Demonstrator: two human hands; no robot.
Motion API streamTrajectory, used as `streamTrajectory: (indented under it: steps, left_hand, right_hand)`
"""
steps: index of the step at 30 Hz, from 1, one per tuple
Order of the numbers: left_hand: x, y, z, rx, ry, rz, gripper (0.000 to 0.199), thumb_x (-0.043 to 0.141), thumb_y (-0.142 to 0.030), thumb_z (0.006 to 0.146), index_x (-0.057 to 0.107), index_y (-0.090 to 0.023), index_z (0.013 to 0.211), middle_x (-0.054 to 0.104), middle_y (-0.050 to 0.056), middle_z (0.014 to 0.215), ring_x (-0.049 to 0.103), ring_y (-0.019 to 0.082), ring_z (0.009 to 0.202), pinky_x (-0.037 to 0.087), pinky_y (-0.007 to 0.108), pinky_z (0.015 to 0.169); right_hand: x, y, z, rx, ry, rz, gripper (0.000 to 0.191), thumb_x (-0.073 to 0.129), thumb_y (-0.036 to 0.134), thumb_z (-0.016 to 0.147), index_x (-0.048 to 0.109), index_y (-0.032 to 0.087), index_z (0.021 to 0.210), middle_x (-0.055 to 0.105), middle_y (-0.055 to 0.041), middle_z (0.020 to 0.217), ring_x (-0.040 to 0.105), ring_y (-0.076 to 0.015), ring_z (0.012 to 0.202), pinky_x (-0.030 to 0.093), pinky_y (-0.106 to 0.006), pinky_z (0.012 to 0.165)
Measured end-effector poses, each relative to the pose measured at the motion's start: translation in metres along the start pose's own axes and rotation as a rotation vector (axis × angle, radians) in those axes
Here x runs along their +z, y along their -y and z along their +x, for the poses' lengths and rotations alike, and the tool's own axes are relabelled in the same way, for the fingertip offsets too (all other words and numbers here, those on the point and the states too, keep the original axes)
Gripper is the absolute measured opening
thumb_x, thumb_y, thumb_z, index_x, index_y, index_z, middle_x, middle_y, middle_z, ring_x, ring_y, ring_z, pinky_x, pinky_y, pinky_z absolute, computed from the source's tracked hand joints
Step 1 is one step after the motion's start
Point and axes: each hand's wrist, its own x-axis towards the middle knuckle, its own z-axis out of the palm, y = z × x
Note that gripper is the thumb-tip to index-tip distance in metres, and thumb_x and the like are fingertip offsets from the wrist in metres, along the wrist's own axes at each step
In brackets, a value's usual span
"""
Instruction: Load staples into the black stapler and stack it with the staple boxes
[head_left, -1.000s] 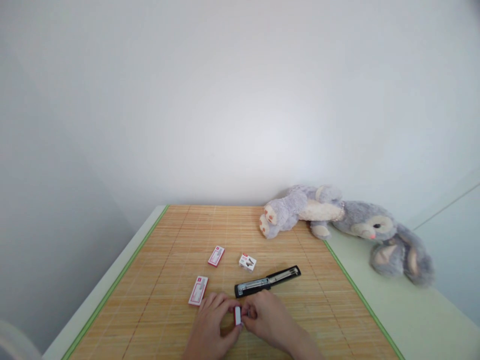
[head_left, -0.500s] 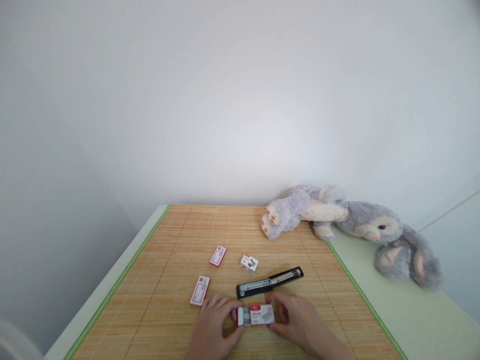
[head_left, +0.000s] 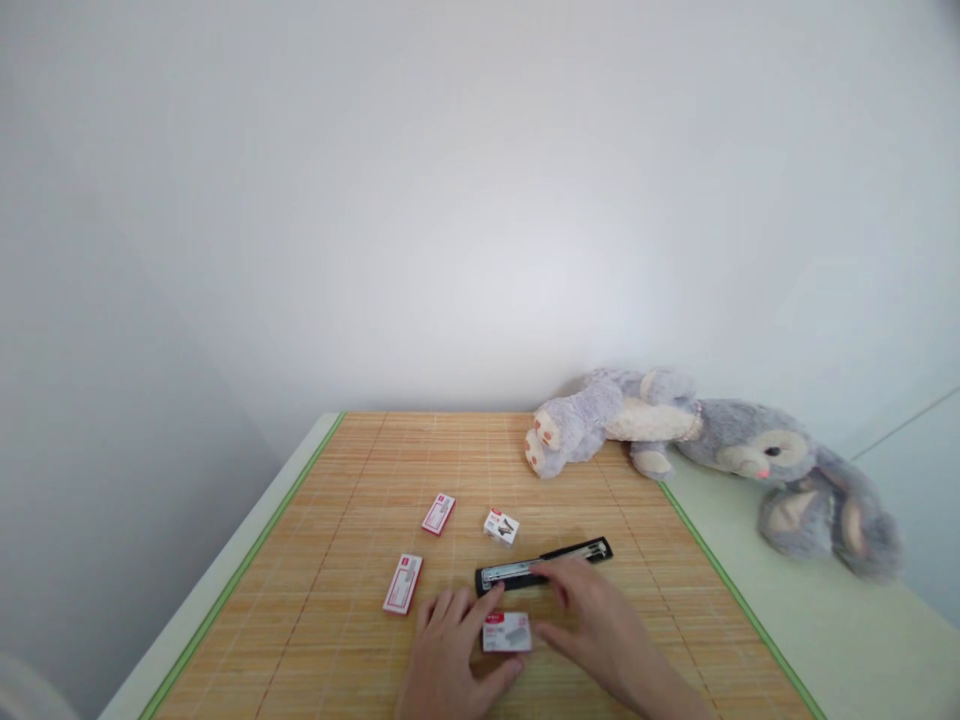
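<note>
My left hand (head_left: 459,650) is curled around the left side of a small white and red staple box (head_left: 506,633), its thumb along the near edge and its index finger beyond the far edge. The box is closed. My right hand (head_left: 592,625) is just right of the box, apart from it, with thumb and index finger spread and nothing visible between them. Its index fingertip reaches over the middle of a black stapler (head_left: 506,573), which lies opened out with its metal track showing. The right hand hides part of the stapler's near side.
Two flat white and red boxes (head_left: 403,584) lie to the left on the bamboo mat (head_left: 337,650). A smaller white box (head_left: 501,526) sits behind the stapler. At the back right, a grey plush rabbit (head_left: 652,420) lies across the mat's edge against the wall.
The staple box, partly slid open before, is now closed. My right hand has left its right end and shifted up toward the stapler. My left hand has moved slightly right.
</note>
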Motion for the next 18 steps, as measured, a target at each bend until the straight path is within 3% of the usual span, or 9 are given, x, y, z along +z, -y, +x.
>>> streamTrajectory:
  steps: [2, 5, 7, 11, 18]
  left_hand:
    - [0.005, -0.003, 0.0, -0.008, -0.026, 0.045, 0.071, 0.07, -0.063, 0.085, 0.049, -0.042, 0.149, 0.068, 0.004, 0.121, 0.06, 0.028, 0.111, 0.041, 0.043, 0.098]
    - [0.012, -0.007, 0.001, -0.03, -0.067, 0.084, 0.071, 0.069, -0.059, 0.087, 0.047, -0.04, 0.151, 0.067, 0.005, 0.121, 0.059, 0.028, 0.111, 0.038, 0.043, 0.097]
    - [0.015, -0.009, 0.001, -0.047, -0.085, 0.095, 0.069, 0.069, -0.058, 0.087, 0.048, -0.039, 0.15, 0.067, 0.005, 0.12, 0.059, 0.028, 0.11, 0.037, 0.044, 0.098]
    - [0.016, -0.011, 0.003, -0.078, -0.097, 0.097, 0.068, 0.072, -0.057, 0.084, 0.052, -0.04, 0.147, 0.068, 0.004, 0.118, 0.059, 0.028, 0.109, 0.037, 0.044, 0.097]
    - [0.021, -0.012, 0.004, -0.081, -0.145, 0.125, 0.063, 0.072, -0.052, 0.085, 0.055, -0.04, 0.144, 0.068, 0.005, 0.116, 0.059, 0.028, 0.108, 0.037, 0.043, 0.094]
  right_hand:
    - [-0.023, -0.017, 0.007, -0.077, -0.136, -0.073, 0.056, 0.081, 0.026, 0.075, 0.067, 0.032, 0.129, 0.063, -0.0078, 0.13, 0.054, -0.0302, 0.125, 0.04, -0.042, 0.109]
    - [-0.054, -0.046, 0.019, -0.072, -0.132, -0.133, 0.071, 0.084, 0.022, 0.067, 0.064, 0.028, 0.135, 0.049, -0.0101, 0.151, 0.037, -0.0344, 0.143, 0.028, -0.05, 0.12]
    - [-0.068, -0.062, 0.025, -0.066, -0.024, -0.104, 0.057, 0.081, 0.019, 0.069, 0.07, 0.025, 0.125, 0.057, -0.0106, 0.144, 0.045, -0.0334, 0.137, 0.032, -0.049, 0.118]
    - [-0.083, -0.073, 0.029, 0.009, 0.152, 0.035, 0.022, 0.073, 0.023, 0.079, 0.077, 0.026, 0.1, 0.074, -0.0057, 0.106, 0.066, -0.0282, 0.103, 0.048, -0.04, 0.097]
    - [-0.085, -0.044, 0.03, -0.121, 0.06, 0.314, 0.024, 0.076, 0.037, 0.085, 0.078, 0.027, 0.106, 0.075, -0.0046, 0.108, 0.068, -0.0274, 0.103, 0.049, -0.039, 0.097]
